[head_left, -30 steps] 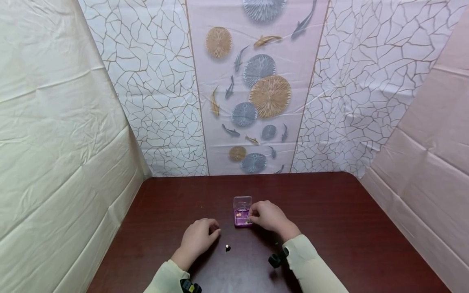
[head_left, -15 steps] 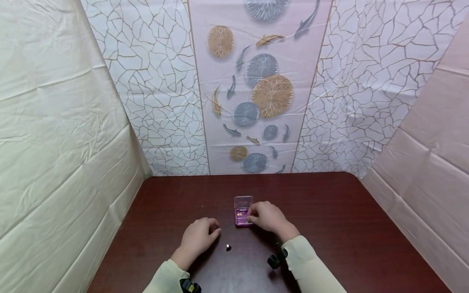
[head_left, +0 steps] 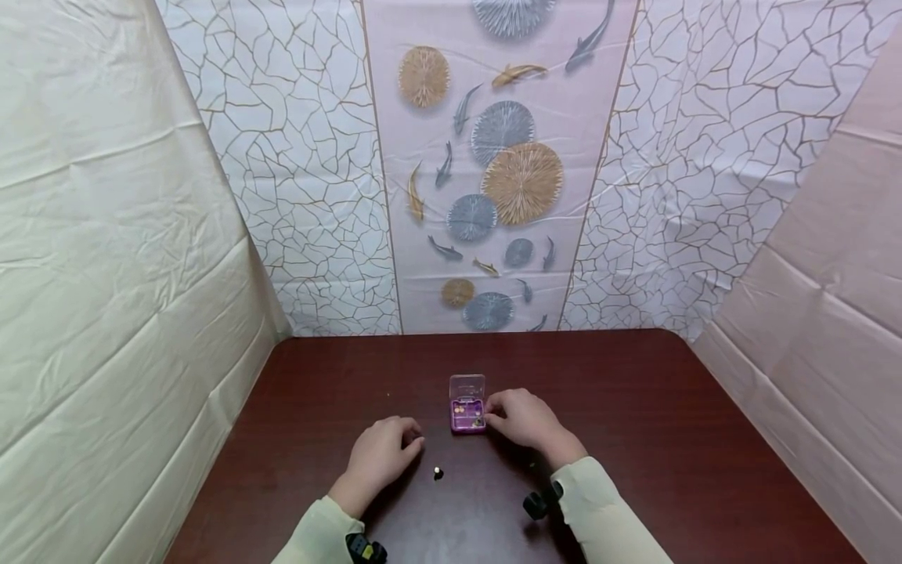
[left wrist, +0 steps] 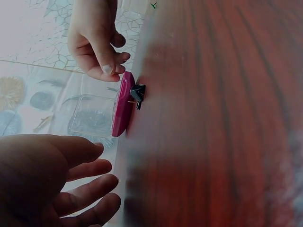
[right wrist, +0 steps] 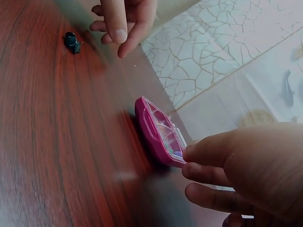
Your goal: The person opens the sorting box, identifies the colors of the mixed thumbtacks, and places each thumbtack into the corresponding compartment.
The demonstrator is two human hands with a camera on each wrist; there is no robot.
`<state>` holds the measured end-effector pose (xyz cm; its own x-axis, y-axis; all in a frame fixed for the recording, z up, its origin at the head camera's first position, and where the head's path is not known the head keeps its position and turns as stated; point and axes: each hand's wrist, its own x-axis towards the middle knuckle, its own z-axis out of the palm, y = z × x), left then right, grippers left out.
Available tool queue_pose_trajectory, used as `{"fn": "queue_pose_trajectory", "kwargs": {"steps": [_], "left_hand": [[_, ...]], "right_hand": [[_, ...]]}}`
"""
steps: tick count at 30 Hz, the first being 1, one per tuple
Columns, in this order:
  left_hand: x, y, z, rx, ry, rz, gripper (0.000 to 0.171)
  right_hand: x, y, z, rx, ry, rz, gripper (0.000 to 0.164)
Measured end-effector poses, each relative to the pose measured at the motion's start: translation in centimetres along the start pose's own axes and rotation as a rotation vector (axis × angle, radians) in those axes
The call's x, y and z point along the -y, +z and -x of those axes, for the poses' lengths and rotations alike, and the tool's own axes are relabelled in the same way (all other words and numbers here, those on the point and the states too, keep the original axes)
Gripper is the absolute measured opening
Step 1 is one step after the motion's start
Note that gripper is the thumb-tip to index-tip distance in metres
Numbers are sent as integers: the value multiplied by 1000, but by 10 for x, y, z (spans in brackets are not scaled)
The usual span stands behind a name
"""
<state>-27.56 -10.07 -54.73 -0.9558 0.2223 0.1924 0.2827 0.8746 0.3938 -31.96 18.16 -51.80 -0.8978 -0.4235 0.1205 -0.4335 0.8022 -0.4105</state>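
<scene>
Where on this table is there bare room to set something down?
The widest bare patch of table lies between the right sleeve and the table's right edge; another, between the left hand and the left edge. The middle is crowded: small black object, purple case and, close beside it, the right hand.

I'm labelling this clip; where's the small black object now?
In the head view, the small black object lies on the table right of the left hand, below the open purple box.

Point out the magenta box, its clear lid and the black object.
Magenta box (left wrist: 122, 106), left wrist view: side wall.
Clear lid (head_left: 467, 386), head view: panel middle.
Black object (right wrist: 72, 43), right wrist view: its middle.
</scene>
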Motion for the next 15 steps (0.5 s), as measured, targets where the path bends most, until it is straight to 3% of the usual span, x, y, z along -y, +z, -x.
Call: {"fn": "queue_pose_trajectory", "kwargs": {"steps": [15], "left_hand": [[1, -1, 2, -14, 1, -1, 12]], "right_hand": [[-8, -21, 28, 115, 19, 127, 6]]}}
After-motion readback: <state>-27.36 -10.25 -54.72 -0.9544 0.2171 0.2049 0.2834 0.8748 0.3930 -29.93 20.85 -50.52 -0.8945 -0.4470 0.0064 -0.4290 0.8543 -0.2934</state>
